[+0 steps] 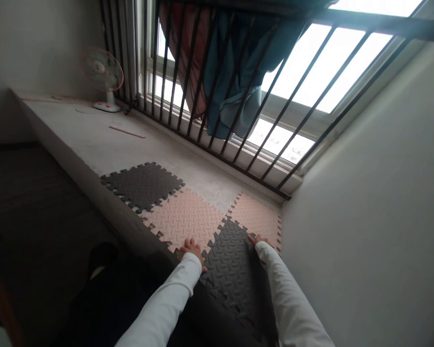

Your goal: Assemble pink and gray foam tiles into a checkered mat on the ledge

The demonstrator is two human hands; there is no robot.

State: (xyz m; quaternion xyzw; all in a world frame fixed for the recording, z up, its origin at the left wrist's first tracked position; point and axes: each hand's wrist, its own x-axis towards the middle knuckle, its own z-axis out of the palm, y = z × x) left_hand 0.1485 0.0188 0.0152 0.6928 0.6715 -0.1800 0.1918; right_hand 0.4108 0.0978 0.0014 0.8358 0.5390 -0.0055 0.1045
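Observation:
My left hand (pixel 192 251) lies with spread fingers at the seam between a pink foam puzzle mat (pixel 188 214) and a dark grey foam puzzle mat (pixel 229 258). At the upper right of this grey mat is my right hand (pixel 259 240), its fingers stretched out over the edge shared with a second pink foam puzzle mat (pixel 256 212). The near grey mat's right side looks dark and slightly raised; my right forearm covers part of it. Another dark grey foam puzzle mat (pixel 142 185) lies farther left, against the first pink one. All have toothed edges and a raised pattern.
The mats lie on a pale raised ledge (pixel 104 142) with a drop along its left side. Dark railing bars (pixel 206 135) and a blue curtain (pixel 231 72) stand before the window. A white wall (pixel 365 217) bounds the right. A fan (pixel 103 77) stands at the far end.

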